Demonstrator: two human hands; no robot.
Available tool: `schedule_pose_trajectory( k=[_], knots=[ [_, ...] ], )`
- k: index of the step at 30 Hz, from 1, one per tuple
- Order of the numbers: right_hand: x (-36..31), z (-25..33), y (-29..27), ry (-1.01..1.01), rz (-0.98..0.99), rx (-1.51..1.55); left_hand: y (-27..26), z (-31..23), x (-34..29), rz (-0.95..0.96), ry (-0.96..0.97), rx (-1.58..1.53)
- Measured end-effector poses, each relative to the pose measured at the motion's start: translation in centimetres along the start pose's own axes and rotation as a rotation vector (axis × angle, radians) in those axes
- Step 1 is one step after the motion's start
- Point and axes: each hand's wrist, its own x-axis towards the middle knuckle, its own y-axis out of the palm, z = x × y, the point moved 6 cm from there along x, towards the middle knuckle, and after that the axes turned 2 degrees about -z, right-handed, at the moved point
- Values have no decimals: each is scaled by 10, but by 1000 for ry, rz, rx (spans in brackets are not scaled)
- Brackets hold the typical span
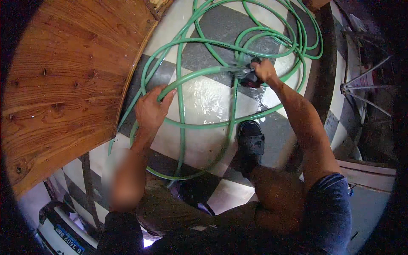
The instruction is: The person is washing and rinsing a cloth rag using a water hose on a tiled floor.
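Note:
A long green garden hose [199, 125] lies in loose loops on a wet black-and-white tiled floor [208, 97]. My left hand [152, 109] grips one loop of the hose at its left side. My right hand [264, 70] is closed around the dark nozzle end [250, 78] of the hose, where several loops cross. My foot in a black sandal [250, 142] stands on the tiles, just below the loops.
A large wooden door or panel [68, 85] fills the left side. A bicycle wheel with spokes [365, 85] stands at the right edge. A white vehicle part with a plate [63, 233] sits at the lower left.

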Motion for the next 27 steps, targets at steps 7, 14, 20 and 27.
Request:
schedule_pose_trajectory(
  k=[7, 14, 20, 27],
  knots=[
    [-31, 15, 3, -162, 143, -676, 2, 4, 0, 36, -36, 8],
    [-56, 61, -2, -216, 335, -735, 0, -2, 0, -13, 32, 49],
    [-26, 16, -8, -75, 126, -253, 0, -1, -1, -2, -22, -8],
    [-8, -12, -23, 263, -192, 63, 3, -4, 1, -32, 45, 22]
  ],
)
